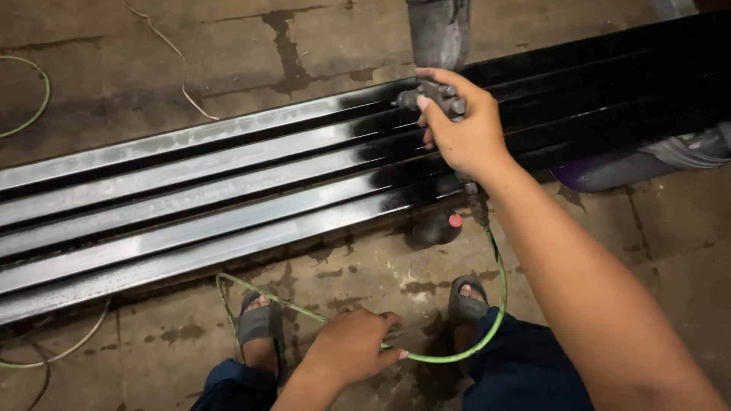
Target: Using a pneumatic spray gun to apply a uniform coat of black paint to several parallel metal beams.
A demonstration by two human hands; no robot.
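Stained concrete floor [137, 76] w/ dark patches, loose white cord [183, 72]; dim light.

Right hand [464, 129] clenched, arm outstretched; left hand [354, 346] loosely curled.

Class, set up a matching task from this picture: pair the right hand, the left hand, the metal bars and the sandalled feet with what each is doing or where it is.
Column one:
1. right hand
2. left hand
3. bars
4. feet

Column two:
A. on the stained concrete floor
B. holds the green hose
C. partly black, partly bare grey
D. holds the spray gun

Pairs: 1-D, 2-B, 3-C, 4-A
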